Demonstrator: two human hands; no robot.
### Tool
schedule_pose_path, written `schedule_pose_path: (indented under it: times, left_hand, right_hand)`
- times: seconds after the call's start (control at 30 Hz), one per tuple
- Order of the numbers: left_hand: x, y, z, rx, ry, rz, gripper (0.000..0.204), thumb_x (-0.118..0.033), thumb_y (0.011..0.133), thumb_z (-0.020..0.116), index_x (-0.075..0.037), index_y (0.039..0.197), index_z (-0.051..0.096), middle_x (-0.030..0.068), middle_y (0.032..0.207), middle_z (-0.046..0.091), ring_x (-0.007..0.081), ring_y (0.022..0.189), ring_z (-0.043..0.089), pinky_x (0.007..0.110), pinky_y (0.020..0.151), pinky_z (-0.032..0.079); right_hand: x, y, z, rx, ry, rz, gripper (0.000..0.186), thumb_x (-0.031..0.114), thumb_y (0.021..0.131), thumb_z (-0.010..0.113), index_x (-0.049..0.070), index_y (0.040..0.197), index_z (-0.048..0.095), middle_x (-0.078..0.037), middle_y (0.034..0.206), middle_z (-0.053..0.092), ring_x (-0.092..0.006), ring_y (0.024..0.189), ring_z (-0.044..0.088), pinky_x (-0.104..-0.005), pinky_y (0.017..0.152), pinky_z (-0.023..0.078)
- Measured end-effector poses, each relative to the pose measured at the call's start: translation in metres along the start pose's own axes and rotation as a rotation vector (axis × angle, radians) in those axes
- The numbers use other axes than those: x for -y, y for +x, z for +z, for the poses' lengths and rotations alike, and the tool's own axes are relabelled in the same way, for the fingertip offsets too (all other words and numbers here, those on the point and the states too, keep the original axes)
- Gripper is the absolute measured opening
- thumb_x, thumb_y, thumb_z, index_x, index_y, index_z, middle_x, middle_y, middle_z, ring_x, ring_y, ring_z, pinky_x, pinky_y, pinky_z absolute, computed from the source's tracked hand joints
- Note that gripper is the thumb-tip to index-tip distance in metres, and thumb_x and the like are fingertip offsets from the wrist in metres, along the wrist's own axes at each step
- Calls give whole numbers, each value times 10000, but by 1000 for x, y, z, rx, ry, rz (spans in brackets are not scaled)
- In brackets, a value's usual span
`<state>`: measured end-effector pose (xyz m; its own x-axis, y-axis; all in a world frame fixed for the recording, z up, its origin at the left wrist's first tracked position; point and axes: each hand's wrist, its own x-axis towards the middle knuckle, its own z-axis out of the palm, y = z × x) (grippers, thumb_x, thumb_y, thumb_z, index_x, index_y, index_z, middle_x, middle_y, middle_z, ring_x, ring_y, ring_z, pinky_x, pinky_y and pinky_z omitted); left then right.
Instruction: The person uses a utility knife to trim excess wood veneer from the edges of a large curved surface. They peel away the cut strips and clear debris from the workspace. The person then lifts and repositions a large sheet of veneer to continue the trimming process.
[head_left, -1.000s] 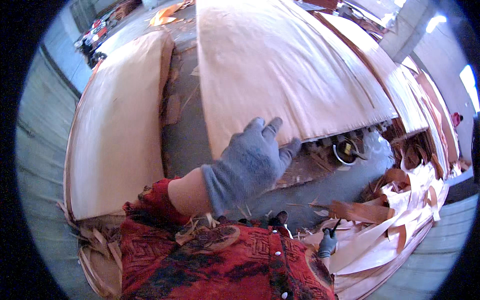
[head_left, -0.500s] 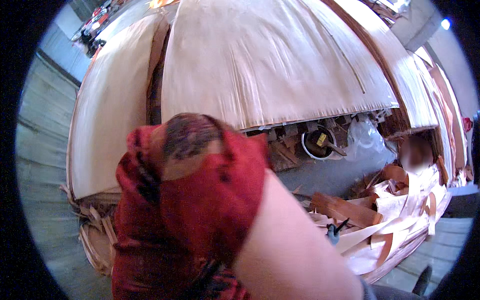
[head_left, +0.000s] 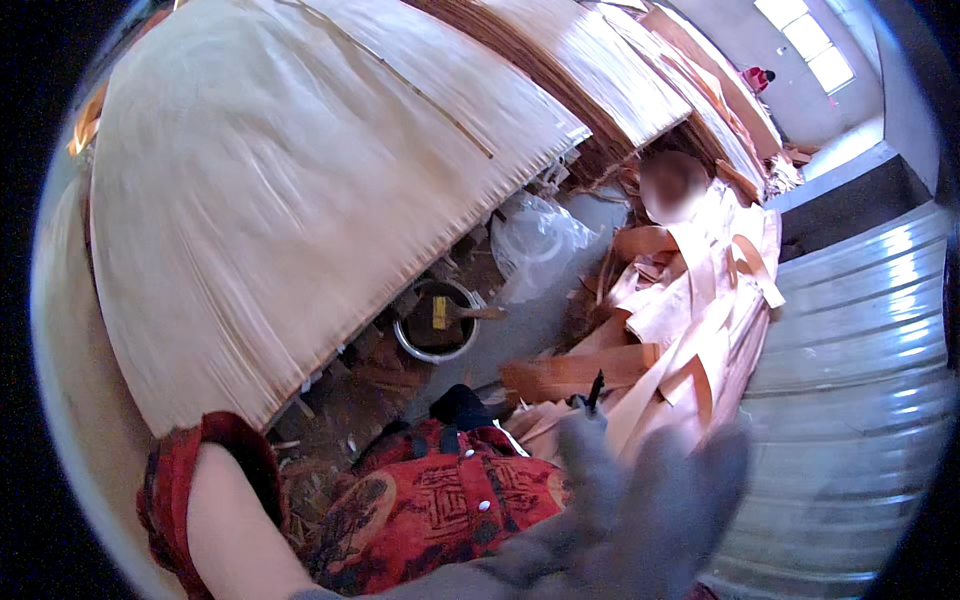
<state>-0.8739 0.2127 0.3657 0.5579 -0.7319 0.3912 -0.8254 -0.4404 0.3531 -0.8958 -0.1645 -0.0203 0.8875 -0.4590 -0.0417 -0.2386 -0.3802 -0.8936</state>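
My left hand, in a grey glove, reaches across the lower right, close and blurred. Its fingers are stretched and apart, with nothing visible between them. The bare forearm comes out of a red and dark sleeve at the lower left. Behind the fingertips, a small dark pointed tool lies by the wood scraps, partly hidden by my hand. Red patterned clothing fills the lower middle. No part of my right hand shows.
Large pale veneer sheets are stacked at the left and far side. Below their edge stand a round pot with a brush and a clear plastic bag. Veneer strips and a brown board are heaped at right.
The view has swung right, moving the stacks left. My sleeve and forearm have shifted from the centre to the lower left, and the gloved hand has come into view.
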Motion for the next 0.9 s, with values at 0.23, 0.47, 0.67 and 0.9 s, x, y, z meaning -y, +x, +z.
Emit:
schedule_pose_path:
  times: [0.23,0.47,0.67,0.9]
  left_hand:
    - [103,-21,59,49,387,-481,458,-261,744,612,9,1105,533,185,910,563,315,869,550,420,718,457]
    - [98,-83,182,82,336,-1310,479,-298,737,611,-27,1124,532,174,857,581,332,784,574,425,681,459]
    - [20,-102,245,5,167,-1745,506,-307,823,507,-27,1241,450,231,1098,538,394,941,514,448,818,417]
    - [-27,-132,298,-562,529,-2169,276,-268,835,513,-1,809,574,166,618,505,317,540,488,438,527,372]
  right_hand:
    - [112,131,99,294,10,-180,178,14,828,511,6,991,582,-88,978,588,-158,753,578,-265,672,469]
    - [220,286,287,433,-152,-846,453,50,759,578,3,1191,452,-167,1201,467,-327,1072,489,-353,852,440]
    - [235,349,383,514,-847,-851,403,151,829,470,20,1208,439,-199,1139,504,-330,983,528,-393,807,448]
    - [216,377,399,772,-486,-830,240,117,847,462,97,1078,525,-121,794,578,-273,659,588,-401,587,481]
